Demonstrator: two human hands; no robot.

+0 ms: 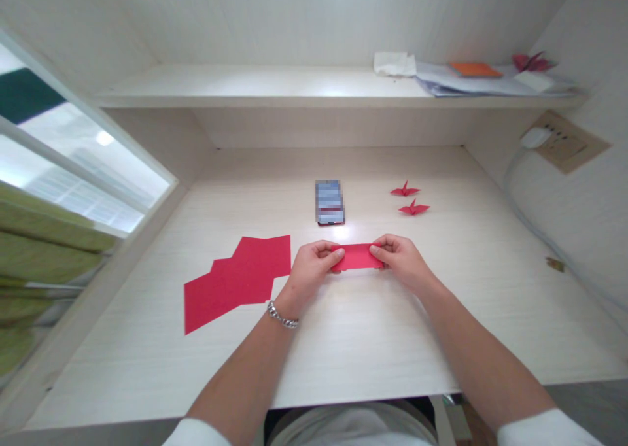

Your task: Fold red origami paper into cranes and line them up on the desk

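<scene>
A red sheet of paper [357, 256], folded to a narrow rectangle, is held between my two hands above the desk. My left hand [318, 263] pinches its left end, thumb on top and fingers behind. At the right end my right hand [396, 257] grips it the same way. To the left of my left hand several red paper sheets [235, 273] lie overlapping in a fan. Two small red paper cranes, a farther crane [405, 189] and a nearer crane [414, 208], stand beyond my right hand.
A phone [330, 201] with a lit screen lies beyond my hands. The shelf [255, 83] above carries papers [441, 80], an orange pad [475, 70] and a larger red folded-paper piece [532, 61]. A charger cable [527, 220] runs down the right wall from a socket [566, 142].
</scene>
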